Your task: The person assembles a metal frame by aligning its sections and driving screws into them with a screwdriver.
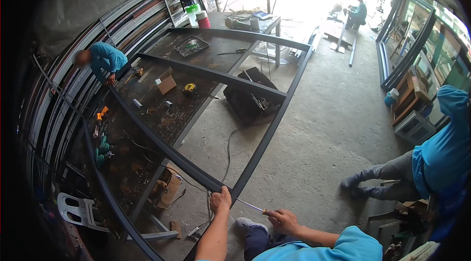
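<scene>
A large dark metal frame [267,150] with crossbars lies across the workbench and reaches out toward me. My left hand [221,201] is closed around a bar of it, close to a joint. In my right hand [284,222] is a screwdriver [251,205], held by its handle, which my fingers mostly cover. The long shaft points left, and its tip is at the frame joint beside my left hand. Whether the tip sits in a screw is too small to tell.
On the workbench [171,109] are a tape measure [189,88], a small cardboard box [166,82], a tray [191,45] and a green power tool [103,150]. A co-worker [105,59] leans over the far bar. Another person [441,143] is at right. A cable [228,150] crosses the floor.
</scene>
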`<state>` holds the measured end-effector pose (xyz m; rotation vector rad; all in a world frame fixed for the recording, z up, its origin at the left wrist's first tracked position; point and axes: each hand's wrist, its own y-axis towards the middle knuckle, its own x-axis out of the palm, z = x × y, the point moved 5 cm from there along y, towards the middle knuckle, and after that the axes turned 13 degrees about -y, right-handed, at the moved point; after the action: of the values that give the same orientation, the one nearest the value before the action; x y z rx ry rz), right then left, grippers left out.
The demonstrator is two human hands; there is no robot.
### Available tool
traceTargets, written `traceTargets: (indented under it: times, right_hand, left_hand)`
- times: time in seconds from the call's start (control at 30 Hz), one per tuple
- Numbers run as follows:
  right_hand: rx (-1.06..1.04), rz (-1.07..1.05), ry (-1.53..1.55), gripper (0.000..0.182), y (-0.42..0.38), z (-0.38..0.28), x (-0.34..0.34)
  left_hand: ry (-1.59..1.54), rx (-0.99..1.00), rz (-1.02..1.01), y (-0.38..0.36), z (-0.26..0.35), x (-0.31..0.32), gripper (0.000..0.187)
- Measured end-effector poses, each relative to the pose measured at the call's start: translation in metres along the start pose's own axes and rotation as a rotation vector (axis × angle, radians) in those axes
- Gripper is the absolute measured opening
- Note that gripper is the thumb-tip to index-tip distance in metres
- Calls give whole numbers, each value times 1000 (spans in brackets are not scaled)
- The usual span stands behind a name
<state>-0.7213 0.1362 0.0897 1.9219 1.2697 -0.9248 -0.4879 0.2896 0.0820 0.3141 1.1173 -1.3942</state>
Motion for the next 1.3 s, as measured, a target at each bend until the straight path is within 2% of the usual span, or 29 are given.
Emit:
traceTargets:
  times: [0.13, 0.2, 0.23, 0.33, 0.37, 0.43, 0.47, 0.6, 0.7, 0.8, 0.83, 0.9, 0.93, 1.07, 1.13, 1.17, 1.27, 1.3]
  right_hand:
    - [67, -113, 60, 26, 4, 4, 9]
    - [127, -196, 256, 20, 6, 20, 19]
    - [133, -194, 253, 20, 10, 29, 25]
    - [601, -683, 1122, 20, 6, 44, 51]
    - [606, -683, 1117, 20, 7, 45, 48]
    - [856, -930, 1500, 26, -1, 38, 53]
    - [894, -1020, 1614, 29, -5, 36, 57]
    - [936, -1027, 1655, 30, -9, 33, 56]
    - [897, -955, 1554, 34, -8, 29, 49]
    - [618, -573, 936, 42, 2, 19, 23]
    - [615, -574, 937, 42, 0, 20, 25]
    - [-158, 103, 47, 32, 8, 4, -8]
    - [-63, 49, 4, 23, 12, -3, -12]
    - [-6, 19, 85, 20, 10, 2, 4]
    - [168, -229, 162, 21, 11, 16, 11]
    - [167, -230, 159, 21, 12, 21, 15]
    - [675, -602, 1073, 25, 1, 35, 48]
    - [672, -603, 1076, 25, 0, 35, 48]
  left_hand:
    - [5, -8, 6, -6, 5, -5, 64]
    - [2, -7, 0, -2, 4, -3, 64]
    - [-4, -13, -5, -1, 2, -1, 64]
    - [12, -1, 10, -5, 6, -4, 63]
    - [10, -4, 5, -4, 4, -3, 63]
    - [-9, -9, -10, -1, 2, -1, 64]
    - [0, -3, -5, -4, 4, -3, 64]
    - [4, -7, 6, 5, -4, 3, 65]
    - [-7, 14, 14, 3, -3, 2, 65]
    - [-16, -2, 24, 5, -4, 4, 65]
    - [-3, 8, 24, 6, -5, 5, 64]
    - [11, 19, 25, 9, -6, 6, 64]
    - [1, 10, 17, 6, -3, 4, 64]
    - [13, 3, 9, 2, 1, 1, 64]
    - [16, -6, 7, 6, -1, 2, 64]
    - [16, -11, 4, 6, 0, 3, 64]
    - [3, -5, -13, -2, 7, -3, 65]
    - [5, -5, -10, -2, 5, -4, 65]
